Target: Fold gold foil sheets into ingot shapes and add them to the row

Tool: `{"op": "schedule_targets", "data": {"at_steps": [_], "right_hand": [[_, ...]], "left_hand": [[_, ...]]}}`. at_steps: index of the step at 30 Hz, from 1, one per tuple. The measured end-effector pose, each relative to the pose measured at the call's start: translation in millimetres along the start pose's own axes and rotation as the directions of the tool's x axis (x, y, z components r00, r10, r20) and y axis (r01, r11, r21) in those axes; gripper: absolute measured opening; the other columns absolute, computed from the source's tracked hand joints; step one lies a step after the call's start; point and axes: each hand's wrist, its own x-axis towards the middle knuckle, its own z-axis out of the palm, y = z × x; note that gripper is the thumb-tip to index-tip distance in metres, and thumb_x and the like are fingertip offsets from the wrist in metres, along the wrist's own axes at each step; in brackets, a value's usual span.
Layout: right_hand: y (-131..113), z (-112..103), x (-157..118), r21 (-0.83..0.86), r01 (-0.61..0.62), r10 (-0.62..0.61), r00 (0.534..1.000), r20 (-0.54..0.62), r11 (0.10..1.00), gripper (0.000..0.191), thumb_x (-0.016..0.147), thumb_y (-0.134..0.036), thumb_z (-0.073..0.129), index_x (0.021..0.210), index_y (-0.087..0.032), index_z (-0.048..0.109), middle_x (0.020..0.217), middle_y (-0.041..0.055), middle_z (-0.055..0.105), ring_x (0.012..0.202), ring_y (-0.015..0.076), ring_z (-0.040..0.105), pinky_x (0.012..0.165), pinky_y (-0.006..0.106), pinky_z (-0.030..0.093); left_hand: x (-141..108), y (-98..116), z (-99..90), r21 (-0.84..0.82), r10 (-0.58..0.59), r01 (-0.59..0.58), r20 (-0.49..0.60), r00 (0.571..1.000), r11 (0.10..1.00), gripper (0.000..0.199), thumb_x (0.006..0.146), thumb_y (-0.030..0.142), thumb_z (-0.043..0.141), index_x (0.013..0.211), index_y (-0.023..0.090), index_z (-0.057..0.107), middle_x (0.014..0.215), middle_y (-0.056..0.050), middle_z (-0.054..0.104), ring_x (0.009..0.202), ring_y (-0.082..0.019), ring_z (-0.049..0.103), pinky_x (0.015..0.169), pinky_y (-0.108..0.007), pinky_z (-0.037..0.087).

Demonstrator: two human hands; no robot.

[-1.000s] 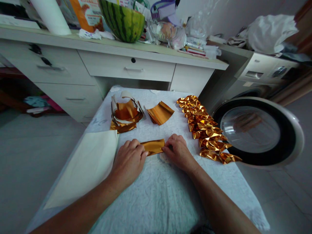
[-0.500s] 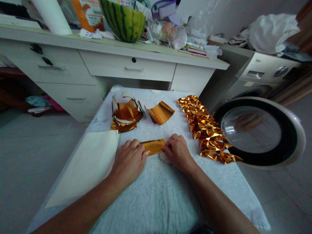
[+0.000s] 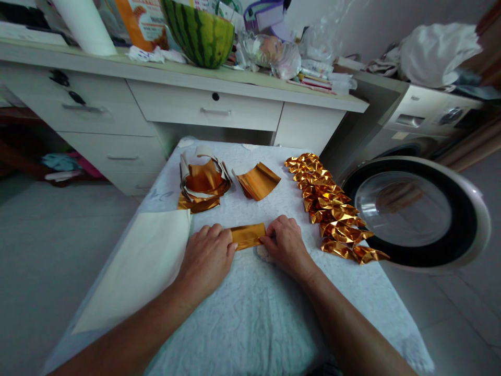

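Observation:
A folded strip of gold foil paper [image 3: 248, 236] lies flat on the cloth-covered table [image 3: 250, 313] between my hands. My left hand [image 3: 209, 256] is closed over its left end, thumb along the near edge. At the right end my right hand [image 3: 285, 240] pinches the near corner between thumb and fingertips. Behind them sit a curled stack of gold paper sheets [image 3: 203, 177] and a smaller curved pile of gold sheets [image 3: 259, 181]. Rows of folded gold paper pieces [image 3: 331, 206] run down the table's right side. A plain cream sheet [image 3: 136, 266] lies left of my left hand.
Beyond the table stands a white cabinet [image 3: 238, 112] with drawers; a cut watermelon [image 3: 199, 36], a paper roll [image 3: 86, 26] and plastic bags sit on top. The round open door [image 3: 415, 211] of a washing machine [image 3: 410, 109] reaches close to the table's right edge.
My left hand's fingers have shifted slightly left, baring a bit more of the folded strip. Otherwise the hands and the strip stay almost where they were.

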Motion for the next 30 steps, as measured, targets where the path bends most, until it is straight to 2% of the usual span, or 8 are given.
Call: {"op": "schedule_targets", "data": {"at_steps": [4, 7, 11, 14, 19, 24, 30], "right_hand": [[0, 1, 0, 0.007, -0.013, 0.014, 1.000, -0.027, 1.000, 0.014, 0.081, -0.026, 0.068, 0.085, -0.019, 0.057, 0.090, 0.0051, 0.057, 0.089, 0.0223, 0.047, 0.077, 0.034, 0.033], [-5, 1, -1, 0.021, 0.052, -0.052, 0.999, -0.013, 0.998, 0.004, 0.084, -0.019, 0.063, 0.086, -0.020, 0.059, 0.092, 0.0044, 0.058, 0.091, 0.0220, 0.046, 0.078, 0.034, 0.031], [-12, 2, -2, 0.016, 0.205, -0.206, 0.977, 0.063, 0.979, 0.019, 0.086, -0.007, 0.051, 0.082, -0.021, 0.063, 0.090, 0.0031, 0.060, 0.089, 0.0204, 0.046, 0.078, 0.034, 0.030], [-17, 2, -3, -0.007, 0.229, -0.227, 0.970, 0.082, 0.973, 0.022, 0.080, -0.002, 0.049, 0.082, -0.020, 0.062, 0.088, 0.0028, 0.060, 0.088, 0.0194, 0.046, 0.077, 0.033, 0.030], [-29, 2, -4, -0.091, 0.164, -0.159, 0.986, 0.056, 0.982, 0.007, 0.084, -0.017, 0.053, 0.081, -0.019, 0.059, 0.088, 0.0037, 0.059, 0.086, 0.0199, 0.046, 0.075, 0.033, 0.030], [-37, 4, -5, -0.172, 0.122, -0.116, 0.992, 0.048, 0.977, 0.018, 0.089, -0.036, 0.056, 0.084, -0.019, 0.058, 0.091, 0.0051, 0.058, 0.087, 0.0219, 0.047, 0.076, 0.035, 0.031], [-37, 7, -4, -0.194, 0.112, -0.105, 0.994, 0.044, 0.975, 0.024, 0.089, -0.043, 0.057, 0.086, -0.020, 0.057, 0.092, 0.0059, 0.058, 0.089, 0.0234, 0.047, 0.077, 0.036, 0.032]], "left_hand": [[0, -3, 2.0, -0.052, -0.007, 0.006, -0.021, 1.000, 0.999, 0.003, 0.089, 0.020, 0.051, 0.086, 0.020, 0.052, 0.086, -0.004, 0.060, 0.083, -0.022, 0.053, 0.076, -0.036, 0.039], [0, -5, 3.9, -0.105, 0.017, -0.019, -0.021, 1.000, 0.994, 0.005, 0.089, 0.018, 0.049, 0.087, 0.021, 0.052, 0.085, -0.003, 0.058, 0.085, -0.022, 0.053, 0.077, -0.036, 0.039], [1, -6, 6.2, -0.181, 0.044, -0.047, -0.018, 0.999, 0.982, 0.013, 0.090, 0.015, 0.046, 0.087, 0.022, 0.056, 0.088, -0.003, 0.056, 0.087, -0.021, 0.052, 0.080, -0.035, 0.040], [2, -6, 8.2, -0.222, 0.073, -0.074, -0.015, 0.997, 0.972, 0.017, 0.090, 0.013, 0.043, 0.087, 0.022, 0.058, 0.088, -0.003, 0.056, 0.087, -0.021, 0.051, 0.080, -0.035, 0.040], [2, -8, 9.1, -0.262, 0.051, -0.049, -0.001, 0.999, 0.964, 0.017, 0.086, 0.011, 0.046, 0.086, 0.022, 0.059, 0.090, -0.003, 0.058, 0.088, -0.021, 0.051, 0.080, -0.036, 0.039], [0, -11, 8.1, -0.278, 0.051, -0.045, 0.018, 0.999, 0.959, 0.008, 0.087, 0.022, 0.050, 0.089, 0.022, 0.058, 0.093, -0.003, 0.059, 0.090, -0.022, 0.051, 0.082, -0.037, 0.039], [0, -13, 10.1, -0.238, 0.020, -0.017, 0.011, 1.000, 0.971, 0.007, 0.087, 0.027, 0.052, 0.085, 0.020, 0.055, 0.090, -0.004, 0.057, 0.089, -0.023, 0.051, 0.080, -0.037, 0.040]]}}
